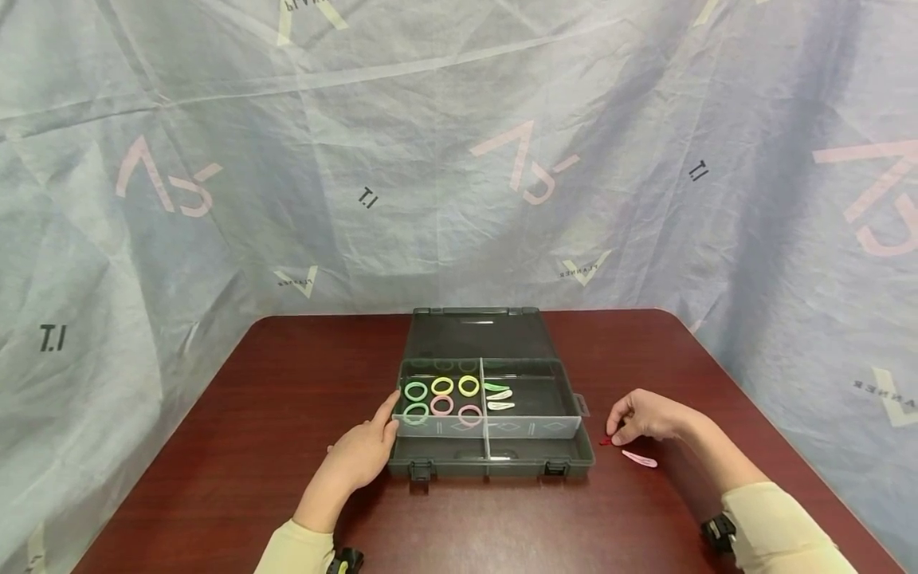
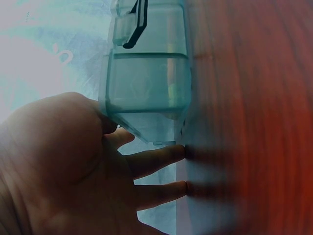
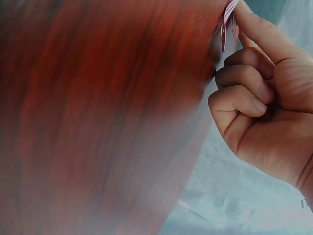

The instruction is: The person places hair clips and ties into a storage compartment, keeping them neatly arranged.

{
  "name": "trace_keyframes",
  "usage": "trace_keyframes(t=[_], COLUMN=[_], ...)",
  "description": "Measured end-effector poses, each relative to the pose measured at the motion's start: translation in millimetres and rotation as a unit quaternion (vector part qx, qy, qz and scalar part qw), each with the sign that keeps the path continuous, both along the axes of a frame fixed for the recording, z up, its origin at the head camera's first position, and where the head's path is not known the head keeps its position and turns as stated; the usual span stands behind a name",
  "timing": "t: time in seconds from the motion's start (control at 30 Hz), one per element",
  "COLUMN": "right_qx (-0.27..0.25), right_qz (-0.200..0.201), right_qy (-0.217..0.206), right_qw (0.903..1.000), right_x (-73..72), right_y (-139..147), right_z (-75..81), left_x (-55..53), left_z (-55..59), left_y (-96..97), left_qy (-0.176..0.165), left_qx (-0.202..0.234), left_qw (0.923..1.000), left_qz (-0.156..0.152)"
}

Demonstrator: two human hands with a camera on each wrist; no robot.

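Note:
A dark translucent divided box sits with its lid laid back. My left hand touches the box's left side, fingers extended; the left wrist view shows that hand beside the box wall, two fingertips at the tabletop. To the right of the box, my right hand pinches a red hair clip at the tabletop between thumb and index finger. Close by lies a pink hair clip. In the right wrist view the other fingers of that hand are curled in.
Several green, yellow and pink hair ties lie in the back left compartment. The back right one holds a green hair clip and two whitish clips. Under everything is a reddish-brown table, with a printed cloth hanging behind.

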State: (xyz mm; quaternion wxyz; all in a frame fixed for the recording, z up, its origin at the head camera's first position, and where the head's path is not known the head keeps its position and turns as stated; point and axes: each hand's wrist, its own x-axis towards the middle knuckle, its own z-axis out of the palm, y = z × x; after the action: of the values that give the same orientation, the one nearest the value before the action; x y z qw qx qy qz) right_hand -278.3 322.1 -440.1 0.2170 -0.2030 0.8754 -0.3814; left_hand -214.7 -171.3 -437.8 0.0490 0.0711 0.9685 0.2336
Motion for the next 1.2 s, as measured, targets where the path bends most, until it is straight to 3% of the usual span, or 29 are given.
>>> trace_keyframes(t=[0.5,0.83,0.97,1.2], right_qx=[0.027,0.002,-0.022,-0.028], right_qz=[-0.034,-0.012,-0.013,-0.022], right_qy=[-0.021,-0.058,-0.06,-0.013], right_qw=[0.9988,0.9983,0.9979,0.9993], right_x=[-2.2,-7.5,-13.9,-23.6], right_y=[1,8,7,-4], right_z=[-1.0,-0.2,7.4,36.5], left_x=[-0.9,0.2,0.5,-0.1], left_z=[-0.3,-0.7,-1.8,-2.9], left_y=[-1.9,-0.2,-0.9,-0.5], left_qy=[-0.005,0.008,0.009,0.006], left_qx=[0.0,0.008,0.012,0.012], left_qw=[1.0,0.9999,0.9999,0.9999], left_qz=[-0.003,-0.006,-0.002,0.002])
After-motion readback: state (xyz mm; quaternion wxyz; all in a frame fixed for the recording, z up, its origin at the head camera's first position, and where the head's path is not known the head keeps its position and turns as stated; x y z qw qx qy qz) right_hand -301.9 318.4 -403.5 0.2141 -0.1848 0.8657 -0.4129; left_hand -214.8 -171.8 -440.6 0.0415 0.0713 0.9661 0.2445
